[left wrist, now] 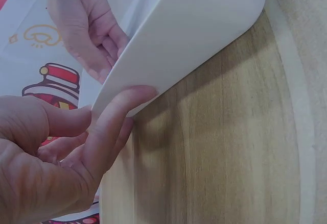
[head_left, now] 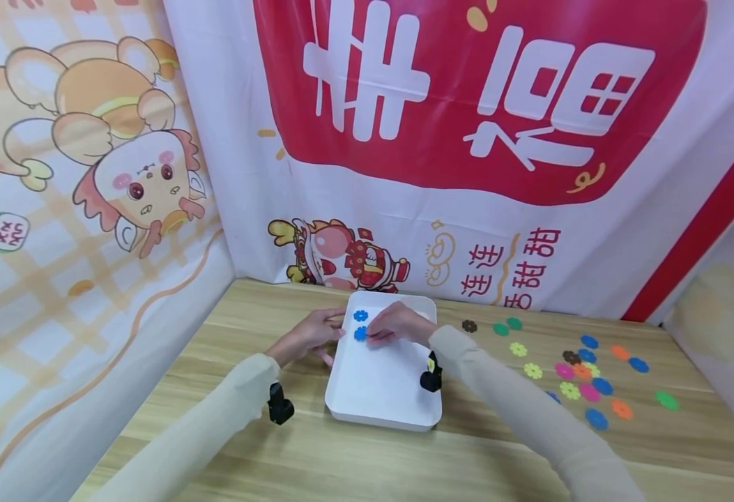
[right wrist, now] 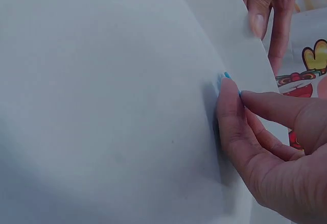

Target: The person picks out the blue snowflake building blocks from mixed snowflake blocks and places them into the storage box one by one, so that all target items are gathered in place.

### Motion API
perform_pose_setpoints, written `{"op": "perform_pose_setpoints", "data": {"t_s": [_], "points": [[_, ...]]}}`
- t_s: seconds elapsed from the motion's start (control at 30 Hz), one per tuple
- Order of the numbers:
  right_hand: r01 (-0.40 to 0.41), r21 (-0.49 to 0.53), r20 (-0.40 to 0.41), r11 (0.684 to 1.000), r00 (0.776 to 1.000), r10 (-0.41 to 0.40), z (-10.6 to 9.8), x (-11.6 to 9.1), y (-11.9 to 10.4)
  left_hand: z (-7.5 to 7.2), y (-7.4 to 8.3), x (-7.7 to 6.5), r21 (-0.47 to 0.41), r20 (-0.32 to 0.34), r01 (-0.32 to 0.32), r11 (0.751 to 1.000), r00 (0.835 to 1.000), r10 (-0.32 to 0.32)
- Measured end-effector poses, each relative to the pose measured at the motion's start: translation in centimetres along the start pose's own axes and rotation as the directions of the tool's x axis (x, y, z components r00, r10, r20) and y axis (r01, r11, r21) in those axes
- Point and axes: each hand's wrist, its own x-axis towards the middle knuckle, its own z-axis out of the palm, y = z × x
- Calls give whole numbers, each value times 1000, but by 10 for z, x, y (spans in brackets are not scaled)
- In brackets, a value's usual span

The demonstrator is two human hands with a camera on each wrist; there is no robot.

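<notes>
A shallow white tray [head_left: 382, 383] stands on the table. My left hand [head_left: 311, 333] holds its left side wall; in the left wrist view the thumb [left wrist: 71, 121] is at the rim and a finger lies along the outer wall. Inside the tray, near its far left corner, is a blue flower-edged disc [head_left: 360, 316]. Just nearer to me, my right hand [head_left: 398, 323] pinches a second blue disc [head_left: 360, 333] between thumb and finger. Only a sliver of that held disc [right wrist: 227, 74] shows in the right wrist view, close to the tray's wall.
Several loose discs in orange, pink, yellow, blue and brown lie scattered at the right, among them an orange disc [head_left: 622, 408]. Green discs [head_left: 500, 328] and a brown disc [head_left: 470, 325] lie nearer the tray. A printed cloth [head_left: 216, 174] hangs behind the wooden table [head_left: 279, 460].
</notes>
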Motion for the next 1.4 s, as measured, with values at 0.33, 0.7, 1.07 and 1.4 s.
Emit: {"op": "perform_pose_setpoints", "data": {"t_s": [0.33,0.7,1.07,1.4], "points": [[8,74,-15,997,1000,-7,12,7,0,3,2,-1,14,-5,-12,1000,1000,12],[45,-69,-14,997,999,-46,4,-1,-3,6,0,2,23,-33,-12,1000,999,13],[76,-111,24,991,997,-74,-16,-13,3,9,0,-2,46,-45,-15,999,999,17],[195,-110,31,975,981,-193,-54,-33,23,8,1,0,66,-65,0,998,998,4]]}}
